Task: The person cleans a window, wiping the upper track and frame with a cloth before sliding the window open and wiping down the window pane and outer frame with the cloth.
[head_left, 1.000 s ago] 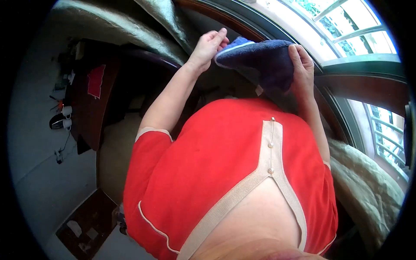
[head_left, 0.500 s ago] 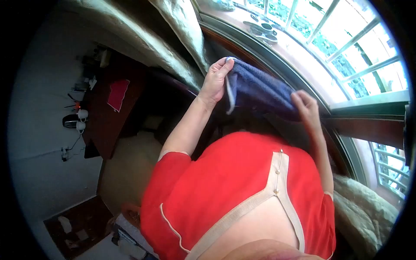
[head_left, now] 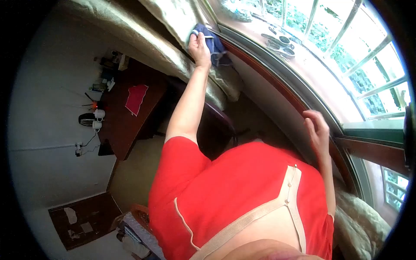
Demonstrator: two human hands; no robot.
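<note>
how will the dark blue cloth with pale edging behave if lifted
The dark blue cloth with pale edging is probably floppy, since it bunches at the left hand. It seems light, as that hand alone grips it. With its loose folds, it is unlikely to roll.

Curtains [head_left: 149,32] (by a barred window [head_left: 342,30]) and mugs [head_left: 99,114] suggest a home

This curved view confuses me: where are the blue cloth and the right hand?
Blue cloth [head_left: 214,46]: head view, middle of its fabric.
Right hand [head_left: 319,132]: head view, middle of the hand.
</note>
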